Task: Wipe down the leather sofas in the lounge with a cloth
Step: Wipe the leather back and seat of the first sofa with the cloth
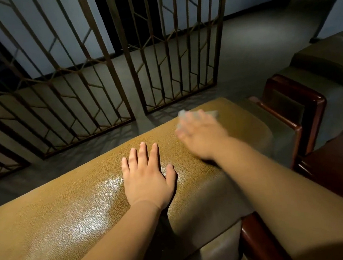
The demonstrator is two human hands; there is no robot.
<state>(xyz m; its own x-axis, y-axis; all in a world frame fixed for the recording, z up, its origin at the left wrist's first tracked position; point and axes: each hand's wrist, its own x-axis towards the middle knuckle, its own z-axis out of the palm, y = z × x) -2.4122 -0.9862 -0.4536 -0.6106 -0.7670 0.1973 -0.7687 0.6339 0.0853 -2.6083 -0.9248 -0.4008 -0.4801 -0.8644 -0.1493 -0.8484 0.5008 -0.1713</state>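
Tan pebbled-leather sofa back (73,214), glossy under the light, runs across the view. Left hand (148,179) lies flat on its top, fingers straight and slightly spread, holding nothing. Right hand (200,135), motion-blurred, presses a pale crumpled cloth (183,116) onto the same leather nearer the far end; fingers look extended over the cloth, grip unclear. Dark reddish wooden armrest frame (304,115) sits right. Bronze metal lattice screen (99,59) stands behind on grey floor.
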